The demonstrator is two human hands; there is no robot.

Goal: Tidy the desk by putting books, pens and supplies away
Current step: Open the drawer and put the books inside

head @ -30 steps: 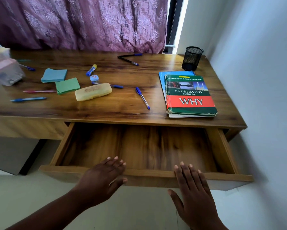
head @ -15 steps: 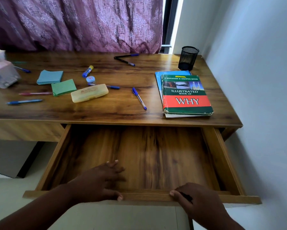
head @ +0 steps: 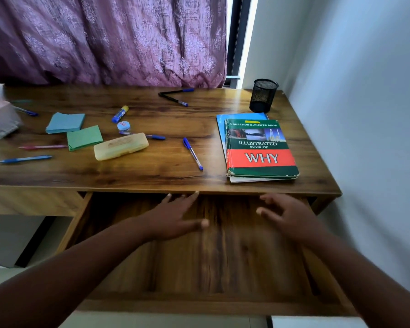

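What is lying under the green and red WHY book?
Under the WHY book a blue-covered book shows at the far edge and pale pages at the near edge. Whether more lies between them is covered.

The green and red book lying on the worktop reads "A QUESTION & ANSWER BOOK" along its top edge, then "ILLUSTRATED BOOK OF" above a large "WHY" on the red band.

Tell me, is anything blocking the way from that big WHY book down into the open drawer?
Nothing visible does. The WHY book lies near the desk's front edge, right above the open drawer, which holds nothing. Only the left hand and right hand hover over the drawer, both open and holding nothing.
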